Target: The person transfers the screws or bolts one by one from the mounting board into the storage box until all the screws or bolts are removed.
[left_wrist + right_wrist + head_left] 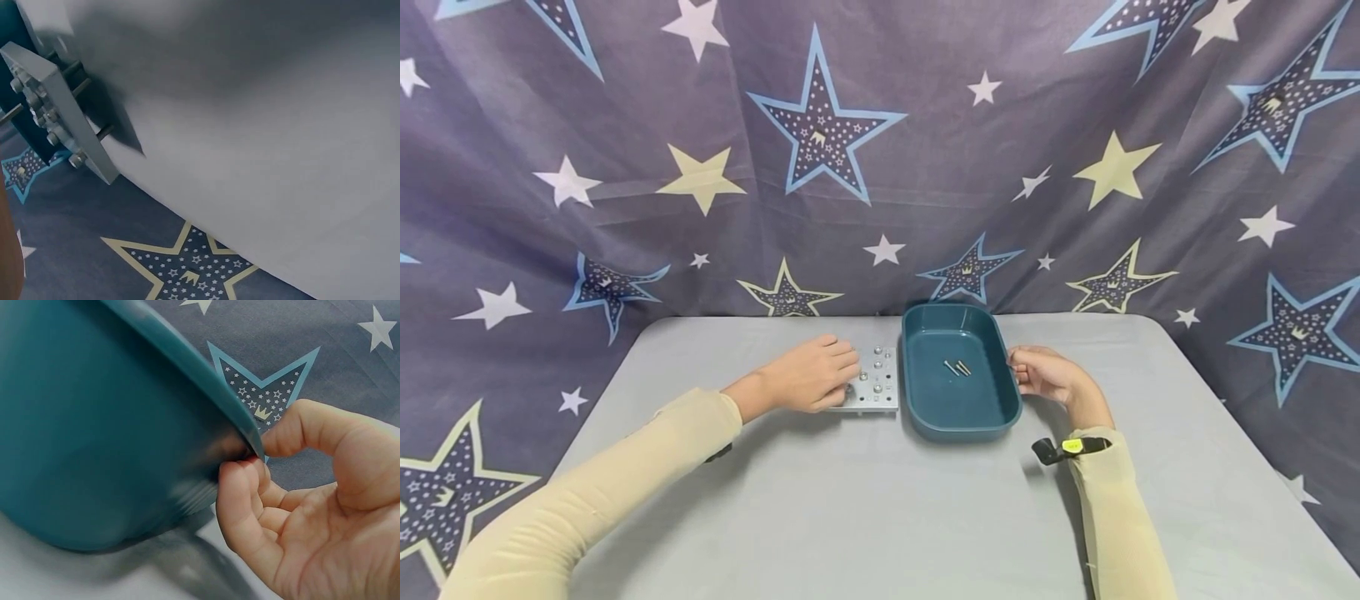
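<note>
My left hand (820, 373) is over the left side of a metal plate (887, 400), its fingers curled and bent downward. In the left wrist view a bolt (11, 114) juts in from the left edge, its shank pointing toward the face of the plate; its other end is out of frame. Several bolt heads stand up from the plate, and shanks stick out underneath. My right hand (1047, 375) pinches the right rim of a teal plastic bin (955, 423) between thumb and fingers. Several loose bolts (957, 367) lie on the bin's floor.
Under everything is a table with a light grey cover (865, 508). A dark star-patterned curtain (865, 225) hangs close behind the table's back edge. The bin stands just right of the plate.
</note>
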